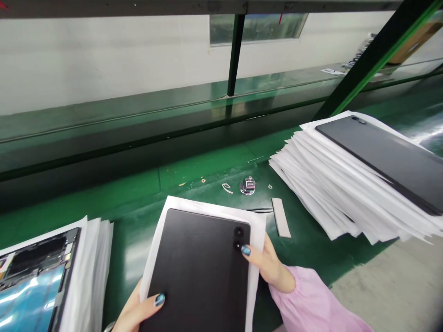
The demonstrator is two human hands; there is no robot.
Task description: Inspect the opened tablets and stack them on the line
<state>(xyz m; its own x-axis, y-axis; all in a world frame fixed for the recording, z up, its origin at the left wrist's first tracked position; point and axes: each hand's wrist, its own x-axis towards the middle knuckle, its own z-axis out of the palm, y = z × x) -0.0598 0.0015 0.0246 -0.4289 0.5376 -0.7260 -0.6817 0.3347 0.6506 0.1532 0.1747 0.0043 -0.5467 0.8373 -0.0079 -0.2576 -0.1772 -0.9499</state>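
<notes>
A black tablet back cover (pixel 204 272) with two camera rings at its upper right lies on a white sheet (pixel 258 221) at the lower middle of the view. My left hand (pixel 140 311) grips its left edge, thumb on the black surface and fingers hidden beneath the sheet. On the right edge my right hand (pixel 268 263) is closed, its thumb just below the camera rings and its other fingers behind the sheet. The cover's lower end runs out of view.
On the right rises a tall stack of white sheets (pixel 321 184) topped by a dark tablet cover (pixel 387 157). At left, an opened tablet (pixel 38 276) tops another stack. A tally counter (pixel 248 185), a pale strip (pixel 281 217) and small scraps lie on the green bench (pixel 138 244).
</notes>
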